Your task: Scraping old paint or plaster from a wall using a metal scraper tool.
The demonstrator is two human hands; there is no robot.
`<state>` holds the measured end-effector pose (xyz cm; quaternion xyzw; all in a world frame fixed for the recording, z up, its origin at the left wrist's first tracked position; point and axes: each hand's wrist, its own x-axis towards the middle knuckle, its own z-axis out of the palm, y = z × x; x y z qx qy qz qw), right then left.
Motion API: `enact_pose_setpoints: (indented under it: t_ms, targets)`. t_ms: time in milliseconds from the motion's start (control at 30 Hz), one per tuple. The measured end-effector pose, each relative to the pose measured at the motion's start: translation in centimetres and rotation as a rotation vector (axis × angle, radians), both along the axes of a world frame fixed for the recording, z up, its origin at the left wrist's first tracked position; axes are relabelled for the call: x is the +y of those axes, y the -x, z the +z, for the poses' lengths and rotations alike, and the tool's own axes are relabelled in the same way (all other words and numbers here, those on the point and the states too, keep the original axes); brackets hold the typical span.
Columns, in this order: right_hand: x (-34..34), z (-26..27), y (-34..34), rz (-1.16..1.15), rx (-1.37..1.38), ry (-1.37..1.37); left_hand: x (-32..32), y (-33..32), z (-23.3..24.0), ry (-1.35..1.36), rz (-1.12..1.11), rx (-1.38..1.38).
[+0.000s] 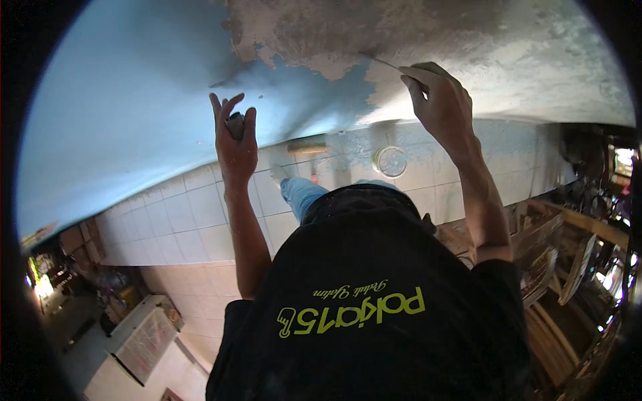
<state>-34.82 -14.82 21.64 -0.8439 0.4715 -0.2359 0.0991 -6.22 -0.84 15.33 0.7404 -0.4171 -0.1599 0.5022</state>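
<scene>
In front of me is a wall (150, 75) with light blue paint, peeled in ragged patches to bare grey plaster (311, 30). My right hand (441, 97) pinches a thin scraper (383, 61). The far tip of its blade meets the plaster just above the torn edge of the blue paint. My left hand (235, 145) is raised near the blue paint, its fingers partly spread. A small dark object (234, 125) sits between its thumb and palm; the fingers hide most of it, and I cannot tell what it is.
White tiles (200, 208) cover the floor, with blue paint flakes (353, 148) along the wall's foot. A round white tub (390, 162) and a wooden piece (307, 148) lie near my feet. Wooden frames (544, 250) stand at right, a pale box-like cabinet (143, 341) at lower left.
</scene>
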Motion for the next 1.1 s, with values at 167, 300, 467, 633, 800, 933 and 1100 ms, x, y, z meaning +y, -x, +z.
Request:
enact_pose_setpoints:
  t_ms: [167,300,467,633,800,933,1100]
  targets:
    - [0.4,1.1,0.7,0.003,0.025,-0.027,-1.1,-0.1,2.1,0.022,0.016,0.004]
    - [0.0,-0.3,1.0,0.073,0.039,0.041,-2.0,0.3,2.2,0.11,-0.003,0.097]
    - [-0.2,-0.5,0.8,0.015,0.001,-0.027,-2.1,0.3,1.1,0.169,-0.034,0.077]
    - [-1.0,-1.1,2.0,0.051,-0.048,-0.089,-2.1,0.4,0.8,0.253,-0.022,0.072]
    - [-1.5,-3.1,1.9,0.076,-0.054,-0.055,-2.4,0.3,0.4,0.229,-0.051,-0.017]
    - [-1.9,-3.4,3.3,0.072,-0.148,-0.089,-2.5,-0.2,0.0,0.193,-0.054,-0.118]
    - [-1.7,-4.8,3.1,-0.018,-0.158,-0.154,-2.5,0.5,0.2,0.084,-0.051,-0.095]
